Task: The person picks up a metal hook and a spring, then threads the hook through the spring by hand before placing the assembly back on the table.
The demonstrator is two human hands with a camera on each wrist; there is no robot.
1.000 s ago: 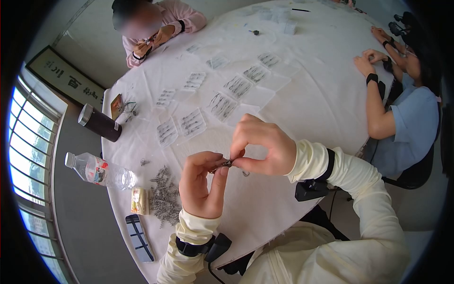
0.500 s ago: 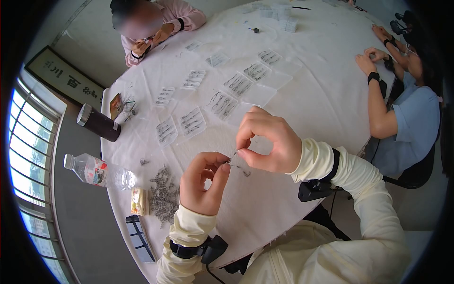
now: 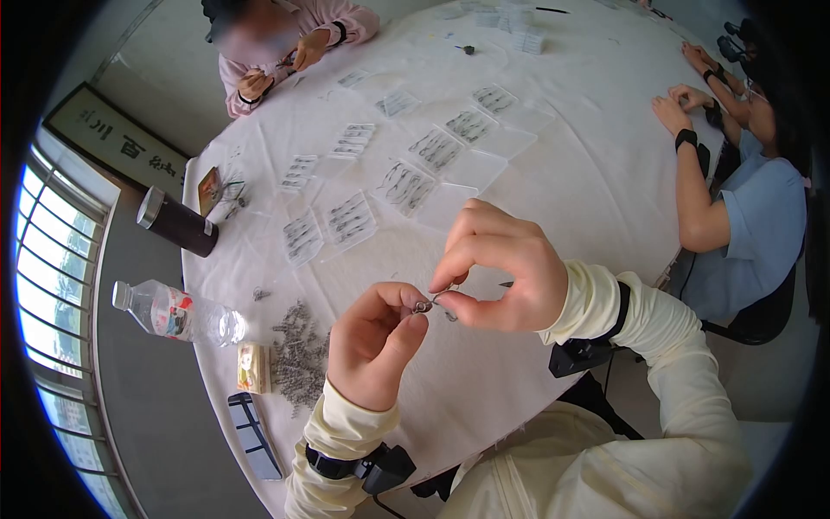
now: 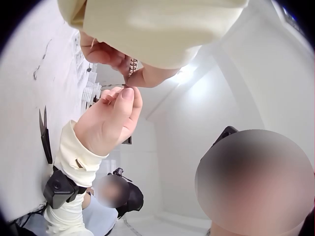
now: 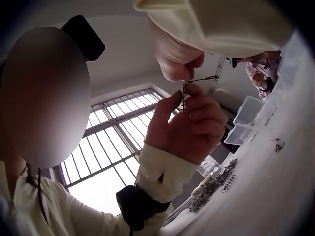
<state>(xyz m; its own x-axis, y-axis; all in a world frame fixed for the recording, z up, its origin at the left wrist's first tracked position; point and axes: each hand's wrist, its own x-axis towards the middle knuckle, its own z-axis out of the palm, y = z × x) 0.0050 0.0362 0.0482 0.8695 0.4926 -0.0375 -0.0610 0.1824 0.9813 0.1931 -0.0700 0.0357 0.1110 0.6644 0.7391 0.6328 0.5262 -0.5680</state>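
Observation:
My left hand [image 3: 373, 346] pinches a small metal coil spring [image 5: 183, 101] between thumb and fingertips. Close against it, my right hand [image 3: 501, 268] pinches a thin dark twisted strand [image 5: 204, 78] that sticks out past the fingertips. Both sets of fingertips meet at the spring's end and hide where the pieces join. Below the hands on the white cloth lies a thin line with a curved end [image 4: 35, 74]. Scissors [image 4: 45, 135] with black handles lie near my right wrist, mostly hidden behind the right hand in the head view.
A heap of coil springs [image 3: 298, 359] lies left of my hands, with a tissue pack [image 3: 253, 368], phone [image 3: 254, 437], plastic bottle [image 3: 177, 313] and dark flask [image 3: 177, 223] along the edge. Clear cases [image 3: 350, 218] with rigs stand ahead. Two people sit around the table.
My right hand first drew away from the left, then came back to the spring, ending a little to the right. The left hand has shifted slightly right, and a scissors tip now shows beside the right hand.

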